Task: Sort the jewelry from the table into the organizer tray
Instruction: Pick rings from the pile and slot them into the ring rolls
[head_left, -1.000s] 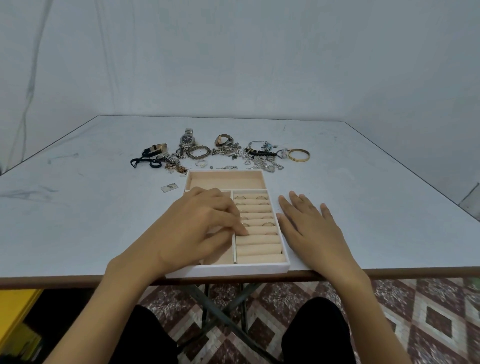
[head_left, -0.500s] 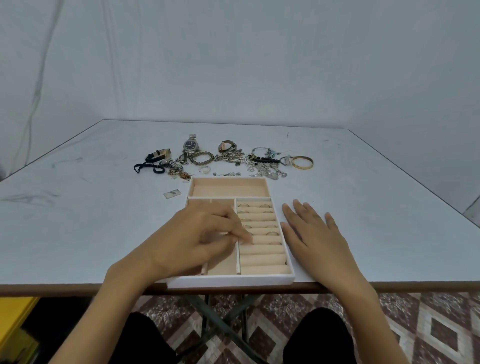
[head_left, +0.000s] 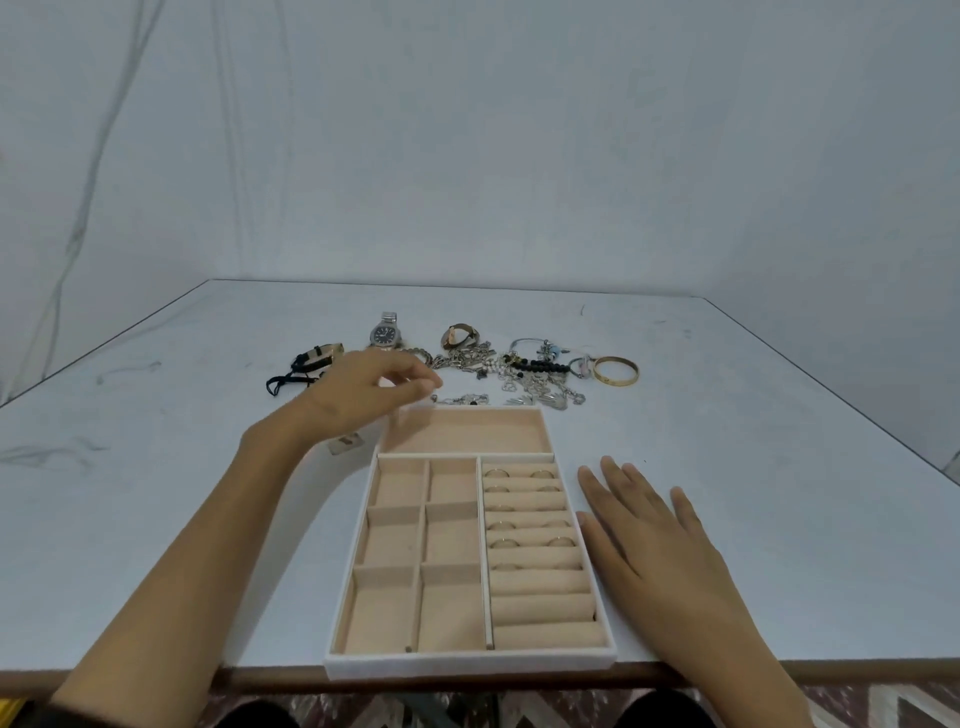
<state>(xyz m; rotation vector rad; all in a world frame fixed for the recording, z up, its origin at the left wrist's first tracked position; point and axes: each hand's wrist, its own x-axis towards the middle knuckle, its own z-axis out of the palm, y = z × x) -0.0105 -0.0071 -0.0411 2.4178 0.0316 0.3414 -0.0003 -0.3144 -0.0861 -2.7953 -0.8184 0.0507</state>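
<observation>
A beige velvet organizer tray (head_left: 467, 665) with a white rim lies at the table's near edge. Several rings (head_left: 519, 543) sit in its ring rolls on the right; its other compartments hold nothing. Beyond it a row of jewelry lies on the table: a tangle of chains and beads (head_left: 524, 374), a silver watch (head_left: 385, 335), a brown-strap watch (head_left: 457, 336), a gold bangle (head_left: 616, 370) and a black cord bracelet (head_left: 301, 371). My left hand (head_left: 363, 395) hovers past the tray's far left corner, fingers loosely bent, holding nothing. My right hand (head_left: 649, 540) rests flat beside the tray's right wall.
A small clear packet (head_left: 345, 442) lies on the white table (head_left: 156, 519) just left of the tray, partly under my left wrist. A grey backdrop hangs behind the table. Patterned floor tiles show below the near edge.
My left hand has lifted off the ring rolls and moved forward to the jewelry row. The tray's left compartments are now uncovered. My right hand has stayed put.
</observation>
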